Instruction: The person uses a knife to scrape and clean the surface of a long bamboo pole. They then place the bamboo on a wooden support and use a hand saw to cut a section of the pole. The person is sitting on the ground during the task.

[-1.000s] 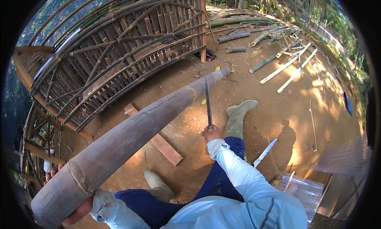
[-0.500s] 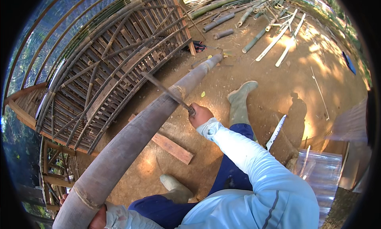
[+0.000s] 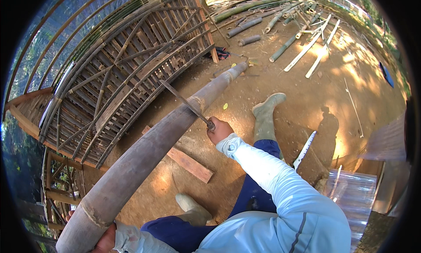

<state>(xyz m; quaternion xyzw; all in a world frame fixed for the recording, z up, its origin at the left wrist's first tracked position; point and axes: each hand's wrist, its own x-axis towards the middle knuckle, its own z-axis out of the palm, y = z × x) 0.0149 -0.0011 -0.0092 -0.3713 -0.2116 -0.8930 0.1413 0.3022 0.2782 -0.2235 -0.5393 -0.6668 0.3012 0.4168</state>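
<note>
A thick grey-brown bamboo pole (image 3: 136,163) slants from the lower left up to the ground ahead, with pale rings at its joints. Beneath its near end, my left hand (image 3: 106,240) is wrapped around it, the fingertips just showing on the far side. My right hand (image 3: 220,131) is closed on the handle of a machete (image 3: 182,98). Its long, narrow blade lies across the pole close to a middle joint and points up and left. Whether the edge bites into the bamboo, I cannot tell.
On the left stands a large slatted bamboo frame (image 3: 131,77). A wooden plank (image 3: 190,164) lies under the pole, between my boots. To the right are a saw blade (image 3: 304,151) and a clear corrugated sheet (image 3: 351,196). Cut bamboo poles (image 3: 283,49) lie scattered farther off.
My view has shifted slightly. The machete stays across the pole near the same joint, its blade tilted a little differently. Both hands keep their hold.
</note>
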